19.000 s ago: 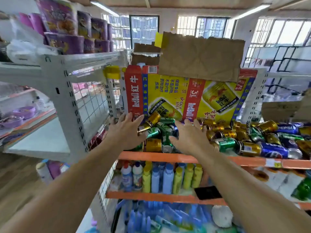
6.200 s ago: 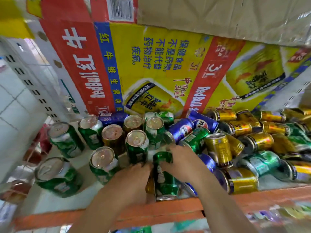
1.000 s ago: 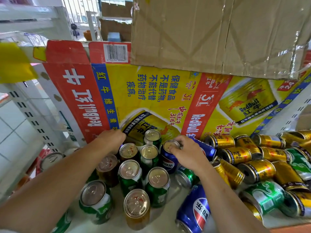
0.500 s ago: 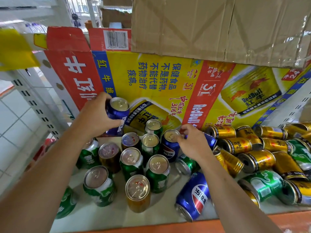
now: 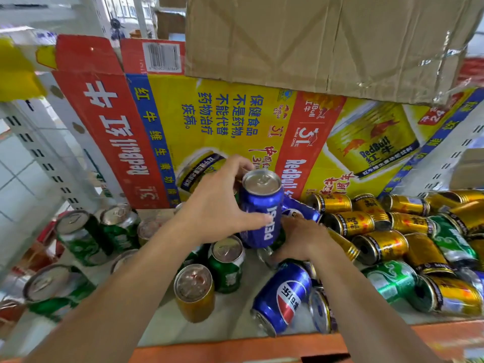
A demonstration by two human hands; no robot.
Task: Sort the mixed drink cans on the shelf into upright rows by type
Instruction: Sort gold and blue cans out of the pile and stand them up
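My left hand (image 5: 217, 208) grips an upright blue Pepsi can (image 5: 262, 208), lifted above the shelf in front of the carton. Just below and to its right, my right hand (image 5: 301, 239) reaches down among the cans, its fingers curled round a lying green can (image 5: 280, 239) whose silver end shows; most of that can is hidden. Upright green cans (image 5: 226, 263) and an upright gold can (image 5: 193, 292) stand left of centre. A second Pepsi can (image 5: 282, 297) lies on its side in front. Gold Red Bull cans (image 5: 351, 224) lie piled to the right.
A printed Red Bull carton (image 5: 222, 121) backs the shelf, and brown cardboard (image 5: 314, 40) hangs over it. More upright green cans (image 5: 78, 237) stand at the far left by the white slotted post (image 5: 39, 153). The shelf's orange front edge (image 5: 235, 347) runs along the bottom.
My left hand picked up the blue Pepsi can at the back left and carried it right, over the upright cans. My right hand dropped from the upright Pepsi can's top to a lying can.
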